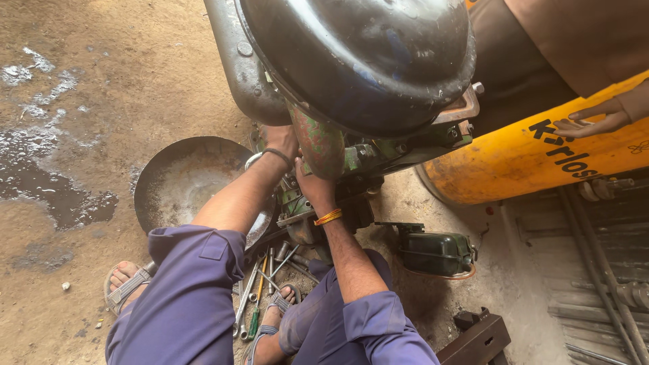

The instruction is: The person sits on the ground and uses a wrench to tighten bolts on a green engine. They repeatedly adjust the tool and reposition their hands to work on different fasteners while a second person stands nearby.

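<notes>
Head view, looking down. Both hands reached into the underside of a small engine point(351, 159) with green-painted parts, set beneath a dark, rounded tank point(358, 57). The left hand point(280, 138), a dark band at its wrist, lay against the engine's left flank beside a worn green pipe point(321, 145); its fingers were hidden behind the metalwork, so its grip could not be told. The right hand point(311, 186), with an orange thread at the wrist, pressed against the engine just below the pipe; whether it was closed on any part could not be told either. A round metal pan point(179, 182) sat on the dirt floor point(101, 122) left of the forearms. Spanners and a green-handled screwdriver point(260, 297) lay between the sandalled feet. A dark engine cover point(436, 253) rested on the floor to the right, below a yellow cylinder point(514, 159). Another person's hand point(595, 122) rested on that cylinder, well apart from the work.
</notes>
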`<act>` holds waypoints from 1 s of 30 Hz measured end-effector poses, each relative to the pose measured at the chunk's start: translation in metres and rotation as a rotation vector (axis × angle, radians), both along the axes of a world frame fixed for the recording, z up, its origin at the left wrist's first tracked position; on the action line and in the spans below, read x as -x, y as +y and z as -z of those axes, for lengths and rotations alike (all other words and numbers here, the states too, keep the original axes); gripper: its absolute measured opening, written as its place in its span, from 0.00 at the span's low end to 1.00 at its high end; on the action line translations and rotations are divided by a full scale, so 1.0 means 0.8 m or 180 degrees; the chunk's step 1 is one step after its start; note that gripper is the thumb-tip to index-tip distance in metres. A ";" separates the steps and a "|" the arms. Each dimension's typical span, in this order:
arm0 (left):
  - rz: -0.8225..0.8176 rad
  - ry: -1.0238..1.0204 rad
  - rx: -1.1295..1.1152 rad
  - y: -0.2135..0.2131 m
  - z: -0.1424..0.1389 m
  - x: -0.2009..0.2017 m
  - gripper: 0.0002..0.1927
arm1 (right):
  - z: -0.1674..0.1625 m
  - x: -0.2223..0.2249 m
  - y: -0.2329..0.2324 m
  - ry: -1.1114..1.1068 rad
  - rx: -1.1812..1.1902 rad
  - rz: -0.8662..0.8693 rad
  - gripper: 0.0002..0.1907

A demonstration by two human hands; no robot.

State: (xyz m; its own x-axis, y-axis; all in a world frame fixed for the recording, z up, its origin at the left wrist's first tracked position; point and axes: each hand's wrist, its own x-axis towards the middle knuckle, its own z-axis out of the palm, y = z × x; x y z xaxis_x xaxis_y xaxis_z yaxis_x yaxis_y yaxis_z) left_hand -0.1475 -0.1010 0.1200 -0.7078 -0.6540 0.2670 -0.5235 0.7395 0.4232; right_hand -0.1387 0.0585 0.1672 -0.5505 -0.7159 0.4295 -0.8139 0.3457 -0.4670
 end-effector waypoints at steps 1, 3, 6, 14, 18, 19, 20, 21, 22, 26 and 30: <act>-0.0057 -0.0186 -0.0073 0.001 -0.002 -0.003 0.08 | -0.001 -0.001 0.000 -0.0074 -0.0031 0.0020 0.13; -0.0206 0.0215 -0.0559 0.004 -0.013 -0.014 0.10 | -0.003 -0.002 0.000 -0.0132 0.0005 0.0025 0.13; -0.0087 -0.0843 -0.0336 0.014 -0.039 -0.025 0.21 | -0.004 -0.002 0.000 -0.0072 0.0083 0.0005 0.13; 0.0810 -0.1937 0.1625 0.021 -0.059 -0.024 0.24 | 0.004 0.003 0.000 0.0809 0.0128 0.0141 0.26; 0.0608 -0.1658 0.0851 0.016 -0.044 -0.018 0.24 | 0.008 0.002 0.002 0.0121 -0.0073 0.0080 0.17; 0.0480 -0.1469 0.0672 0.016 -0.041 -0.016 0.24 | 0.009 0.003 0.002 0.0274 -0.0032 0.0065 0.16; 0.0357 -0.1036 0.1002 0.015 -0.038 -0.015 0.23 | 0.010 0.003 0.002 0.0425 0.0005 0.0047 0.15; 0.0229 -0.0599 0.1321 0.015 -0.035 -0.014 0.21 | 0.011 0.004 0.003 0.0440 0.0030 0.0041 0.16; 0.0091 -0.0155 0.1635 0.015 -0.033 -0.012 0.20 | 0.013 0.005 0.003 0.0457 0.0058 0.0031 0.17; -0.0105 -0.1033 0.1360 0.019 -0.030 -0.008 0.26 | 0.019 0.007 0.004 -0.0432 -0.0030 0.0030 0.17; 0.0342 -0.1277 0.0468 0.020 -0.032 -0.004 0.19 | 0.023 0.008 0.003 0.0322 -0.0080 0.0087 0.20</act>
